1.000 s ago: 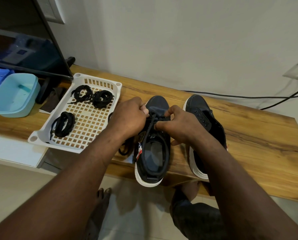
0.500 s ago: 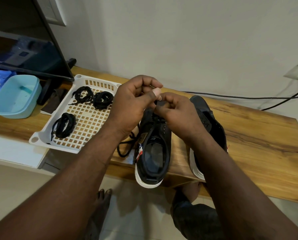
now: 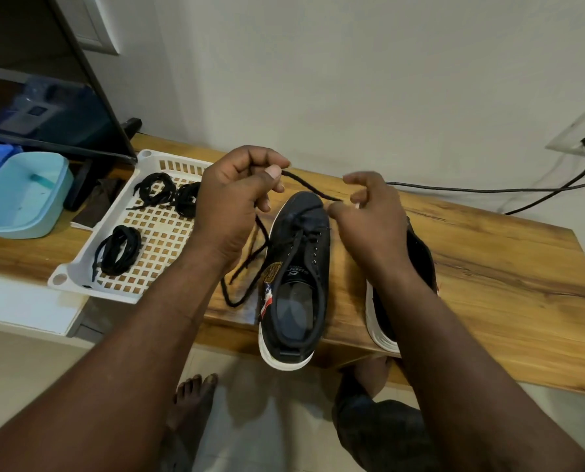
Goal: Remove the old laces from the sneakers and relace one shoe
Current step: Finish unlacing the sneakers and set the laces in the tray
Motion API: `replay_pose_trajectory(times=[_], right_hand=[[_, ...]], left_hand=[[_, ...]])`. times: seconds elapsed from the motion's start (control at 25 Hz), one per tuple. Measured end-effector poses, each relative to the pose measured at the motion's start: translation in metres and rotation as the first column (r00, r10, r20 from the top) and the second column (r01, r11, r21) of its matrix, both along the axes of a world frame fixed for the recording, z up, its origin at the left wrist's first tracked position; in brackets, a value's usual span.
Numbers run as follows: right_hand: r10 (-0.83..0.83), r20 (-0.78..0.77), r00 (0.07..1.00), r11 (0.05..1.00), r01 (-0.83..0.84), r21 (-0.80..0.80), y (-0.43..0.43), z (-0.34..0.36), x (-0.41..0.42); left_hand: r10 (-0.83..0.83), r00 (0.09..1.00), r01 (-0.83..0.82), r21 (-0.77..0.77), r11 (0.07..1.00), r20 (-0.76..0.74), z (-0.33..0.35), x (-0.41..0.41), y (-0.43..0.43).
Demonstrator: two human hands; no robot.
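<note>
A black sneaker with a white sole [image 3: 298, 277] stands on the wooden bench, toe pointing away, a few lace crossings left near its toe. My left hand [image 3: 236, 199] is raised above the toe and pinches a black lace [image 3: 310, 187] between thumb and fingers. The lace runs right to my right hand [image 3: 372, 212], whose fingertips pinch its other stretch. A loose loop of the same lace [image 3: 241, 284] hangs down left of the shoe. The second black sneaker [image 3: 417, 267] lies behind my right forearm, mostly hidden.
A white perforated tray [image 3: 161, 233] at the left holds three bundled black laces [image 3: 117, 250]. A light blue tub [image 3: 22, 195] and a TV screen [image 3: 46, 107] sit further left. A black cable [image 3: 488, 190] runs along the wall. My bare foot [image 3: 192, 400] is on the floor.
Both hands have risen off the shoe's toe and moved apart, drawing a length of lace out between them. More lace now lies loose left of the shoe.
</note>
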State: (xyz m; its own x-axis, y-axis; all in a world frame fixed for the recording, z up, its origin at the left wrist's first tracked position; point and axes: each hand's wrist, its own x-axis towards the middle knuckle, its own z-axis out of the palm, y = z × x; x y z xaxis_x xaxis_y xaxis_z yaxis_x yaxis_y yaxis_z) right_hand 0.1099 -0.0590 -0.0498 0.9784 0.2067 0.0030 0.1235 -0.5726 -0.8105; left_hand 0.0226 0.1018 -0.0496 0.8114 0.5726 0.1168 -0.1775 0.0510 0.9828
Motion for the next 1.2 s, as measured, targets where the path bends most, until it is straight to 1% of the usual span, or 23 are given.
replay_pose_trajectory(times=[0.04, 0.08, 0.12, 0.16, 0.2, 0.24, 0.28, 0.32, 0.36, 0.4, 0.44, 0.48, 0.52, 0.6, 0.64, 0.68, 0.76, 0.84, 0.96, 1.04, 1.08, 1.12, 1.2], right_hand=[[0.137, 0.151, 0.979, 0.987, -0.123, -0.100, 0.002, 0.002, -0.004], [0.261, 0.249, 0.933, 0.961, -0.227, -0.156, 0.006, 0.005, -0.009], [0.342, 0.313, 0.886, 0.936, -0.292, -0.195, 0.010, 0.007, -0.013], [0.367, 0.365, 0.856, 0.926, -0.299, -0.229, 0.012, 0.006, -0.015], [0.339, 0.393, 0.855, 0.936, -0.267, -0.228, 0.013, 0.003, -0.013], [0.253, 0.390, 0.885, 0.964, -0.197, -0.179, 0.010, 0.001, -0.008], [0.137, 0.348, 0.928, 0.988, -0.103, -0.116, 0.005, -0.001, 0.000], [0.037, 0.281, 0.959, 0.995, -0.010, -0.097, -0.002, -0.003, 0.008], [-0.015, 0.217, 0.976, 0.988, 0.048, -0.147, -0.010, -0.005, 0.015], [-0.017, 0.171, 0.985, 0.969, 0.059, -0.241, -0.015, -0.008, 0.019], [0.019, 0.140, 0.990, 0.946, 0.027, -0.322, -0.016, -0.009, 0.017], [0.087, 0.134, 0.987, 0.940, -0.037, -0.339, -0.012, -0.009, 0.012], [0.177, 0.168, 0.970, 0.944, -0.119, -0.309, -0.006, -0.006, 0.005], [0.331, 0.316, 0.889, 0.934, -0.262, -0.243, 0.006, 0.001, -0.010], [0.338, 0.374, 0.864, 0.937, -0.269, -0.224, 0.009, 0.003, -0.012], [0.293, 0.376, 0.879, 0.953, -0.237, -0.191, 0.009, 0.004, -0.010], [0.145, 0.242, 0.960, 0.984, -0.115, -0.133, 0.003, 0.001, 0.000], [0.086, 0.136, 0.987, 0.984, -0.062, -0.169, -0.003, -0.007, 0.008], [0.055, 0.094, 0.994, 0.970, -0.031, -0.241, -0.005, -0.012, 0.010], [0.052, 0.081, 0.995, 0.946, -0.023, -0.325, -0.005, -0.013, 0.008], [0.062, 0.082, 0.995, 0.932, -0.028, -0.360, -0.004, -0.013, 0.006], [0.081, 0.089, 0.993, 0.934, -0.045, -0.354, -0.003, -0.012, 0.004], [0.177, 0.136, 0.975, 0.959, -0.140, -0.245, 0.002, -0.006, -0.002]], left_hand=[[-0.030, 0.999, 0.031, 0.034, 0.999, -0.024, -0.001, 0.001, -0.002], [-0.066, 0.997, 0.069, 0.068, 0.995, -0.043, -0.002, 0.001, -0.005], [-0.103, 0.993, 0.107, 0.095, 0.990, -0.052, -0.003, 0.001, -0.007], [-0.132, 0.990, 0.137, 0.113, 0.984, -0.055, -0.004, 0.001, -0.009], [-0.147, 0.988, 0.153, 0.123, 0.981, -0.056, -0.004, 0.001, -0.009], [-0.146, 0.988, 0.153, 0.126, 0.980, -0.057, -0.004, 0.001, -0.009], [-0.134, 0.989, 0.140, 0.125, 0.982, -0.058, -0.003, 0.001, -0.009], [-0.116, 0.991, 0.123, 0.118, 0.985, -0.058, -0.003, 0.000, -0.007], [-0.101, 0.993, 0.107, 0.107, 0.989, -0.058, -0.003, 0.000, -0.005], [-0.093, 0.994, 0.098, 0.094, 0.991, -0.059, -0.003, 0.000, -0.004], [-0.094, 0.994, 0.099, 0.084, 0.992, -0.062, -0.003, 0.000, -0.003], [-0.103, 0.992, 0.108, 0.081, 0.991, -0.066, -0.004, 0.001, -0.004], [-0.118, 0.990, 0.124, 0.088, 0.988, -0.071, -0.005, 0.001, -0.005], [-0.154, 0.985, 0.162, 0.109, 0.981, -0.079, -0.006, 0.002, -0.007], [-0.168, 0.983, 0.176, 0.113, 0.978, -0.078, -0.007, 0.002, -0.007], [-0.174, 0.982, 0.182, 0.110, 0.977, -0.076, -0.007, 0.002, -0.007], [-0.185, 0.981, 0.189, 0.063, 0.980, -0.064, -0.006, 0.000, -0.005], [-0.209, 0.978, 0.208, -0.031, 0.978, -0.015, -0.003, -0.002, -0.003], [-0.212, 0.973, 0.228, -0.205, 0.952, 0.095, 0.001, -0.003, -0.001], [-0.202, 0.972, 0.227, -0.268, 0.936, 0.121, 0.001, -0.004, 0.001], [-0.191, 0.977, 0.210, -0.265, 0.941, 0.099, 0.001, -0.004, 0.001], [-0.177, 0.983, 0.184, -0.237, 0.954, 0.054, 0.000, -0.003, 0.000], [-0.166, 0.985, 0.156, -0.167, 0.974, -0.048, -0.002, -0.001, -0.002]])
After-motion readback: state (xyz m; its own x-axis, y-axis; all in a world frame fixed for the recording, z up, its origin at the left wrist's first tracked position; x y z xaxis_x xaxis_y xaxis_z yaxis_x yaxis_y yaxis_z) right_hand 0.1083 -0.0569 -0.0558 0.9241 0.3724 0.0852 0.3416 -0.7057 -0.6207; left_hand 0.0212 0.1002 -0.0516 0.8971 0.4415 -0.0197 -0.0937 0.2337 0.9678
